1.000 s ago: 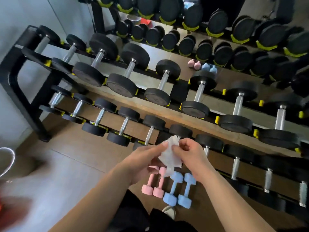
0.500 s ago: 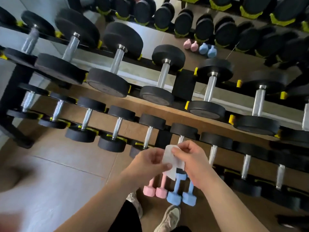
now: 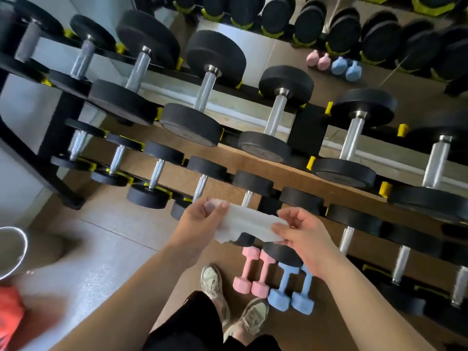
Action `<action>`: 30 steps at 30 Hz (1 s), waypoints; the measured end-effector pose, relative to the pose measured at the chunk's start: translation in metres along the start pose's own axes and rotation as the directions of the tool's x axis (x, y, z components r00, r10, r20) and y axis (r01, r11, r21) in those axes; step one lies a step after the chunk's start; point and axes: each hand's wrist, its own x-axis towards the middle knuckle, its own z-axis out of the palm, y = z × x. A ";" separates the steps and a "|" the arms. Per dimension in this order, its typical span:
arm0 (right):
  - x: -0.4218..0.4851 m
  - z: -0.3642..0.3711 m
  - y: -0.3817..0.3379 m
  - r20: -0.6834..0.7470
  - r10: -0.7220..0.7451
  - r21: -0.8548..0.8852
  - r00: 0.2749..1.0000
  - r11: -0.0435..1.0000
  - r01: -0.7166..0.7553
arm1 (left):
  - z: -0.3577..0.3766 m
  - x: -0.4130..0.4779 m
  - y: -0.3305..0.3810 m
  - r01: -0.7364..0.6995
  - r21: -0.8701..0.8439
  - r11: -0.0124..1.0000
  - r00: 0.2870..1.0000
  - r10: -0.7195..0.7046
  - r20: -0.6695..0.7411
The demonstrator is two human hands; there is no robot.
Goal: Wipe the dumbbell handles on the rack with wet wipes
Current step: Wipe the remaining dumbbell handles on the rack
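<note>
I hold the wet wipe (image 3: 249, 225) stretched between both hands in front of the lower tier of the rack (image 3: 58, 138): my left hand (image 3: 200, 225) pinches its left end between thumb and fingers, and my right hand (image 3: 300, 231) pinches the right end the same way. The sheet is spread out flat, with its lower left corner hanging loose. No handle is in contact with it yet. The nearest chrome handle (image 3: 247, 198) stands just behind the wipe; further handles run left and right along both tiers. Risks noted, in my judgement: the sheet is thin and held only at its edges, so pulling harder could tear it or slip an end free. If dropped, it would land on the floor near the pink dumbbells (image 3: 249, 273) and blue dumbbells (image 3: 291, 287) and pick up dirt. Wiping with a flat, taut sheet may cover only the front of a handle; it should be wrapped around. The handles sit close between heavy heads, so knuckles could knock them.
</note>
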 end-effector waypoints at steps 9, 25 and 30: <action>0.028 0.021 0.006 -0.269 -0.197 -0.251 0.943 0.959 0.129 | 0.007 0.019 -0.006 0.291 -0.053 0.955 0.927 -0.268 0.265; 0.194 0.094 0.089 -0.203 -0.383 -0.617 0.901 0.765 0.186 | -0.037 0.201 -0.097 -0.294 0.525 0.799 0.955 0.262 0.136; 0.261 0.079 0.096 0.063 -0.529 -0.808 0.847 0.470 0.354 | -0.040 0.259 -0.126 -0.213 0.549 0.808 0.971 0.238 0.026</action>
